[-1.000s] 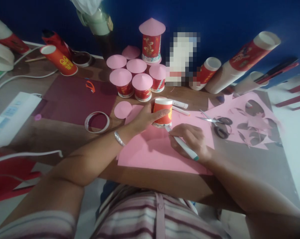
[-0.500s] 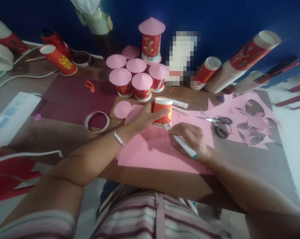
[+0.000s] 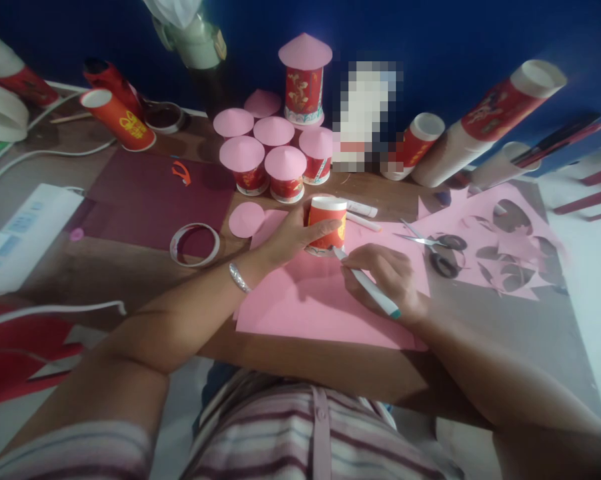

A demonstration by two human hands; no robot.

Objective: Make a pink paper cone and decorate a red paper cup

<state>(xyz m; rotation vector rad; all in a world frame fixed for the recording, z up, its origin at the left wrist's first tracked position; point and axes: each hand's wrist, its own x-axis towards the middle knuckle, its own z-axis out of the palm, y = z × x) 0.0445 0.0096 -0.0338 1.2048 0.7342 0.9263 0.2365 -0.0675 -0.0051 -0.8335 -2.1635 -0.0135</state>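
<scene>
My left hand (image 3: 286, 240) is wrapped round a red paper cup (image 3: 327, 223) that stands upside down on a pink sheet of paper (image 3: 310, 303). My right hand (image 3: 388, 277) pinches a white pen with a green end (image 3: 368, 288). The pen's tip touches the paper at the cup's lower right rim. A pink paper disc (image 3: 246, 219) lies just left of my left hand.
Several red cups with pink cone lids (image 3: 273, 157) stand behind. Scissors (image 3: 433, 250) lie on cut pink scraps (image 3: 510, 250) to the right. A tape ring (image 3: 194, 245), dark red sheet (image 3: 155, 200), stacked cup sleeves (image 3: 480, 127) and white cables (image 3: 50, 310) surround the work.
The pen tip has crept a little to the right and upward along the cup's rim. My left hand and the cup have stayed put.
</scene>
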